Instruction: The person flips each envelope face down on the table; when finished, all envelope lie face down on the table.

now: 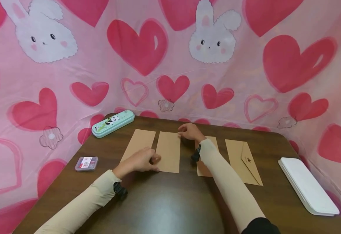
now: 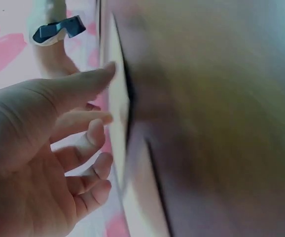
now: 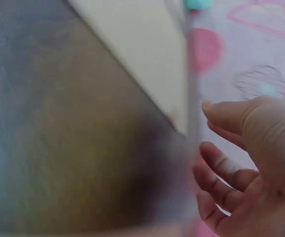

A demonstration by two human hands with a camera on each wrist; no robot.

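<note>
Four brown envelopes lie in a row. My left hand point(image 1: 142, 160) lies across the lower part of the leftmost envelope point(image 1: 141, 139), its fingertips at the lower left corner of the second envelope point(image 1: 169, 152). In the left wrist view, the thumb and index finger of that hand point(image 2: 39, 148) touch an envelope point(image 2: 118, 98), other fingers loosely bent. My right hand point(image 1: 190, 131) is at the second envelope's upper right corner; in the right wrist view the hand point(image 3: 261, 158) has loosely bent fingers beside the paper point(image 3: 147, 49), contact unclear. My right arm partly covers the third envelope point(image 1: 203, 167).
The fourth envelope point(image 1: 237, 159), flap side up, lies at the right. Farther right is a white case point(image 1: 308, 187). A mint panda case point(image 1: 113, 123) is at the back left, with a small clear box point(image 1: 86, 163) nearer on the brown table point(image 1: 158, 208). A pink heart-print cloth hangs behind.
</note>
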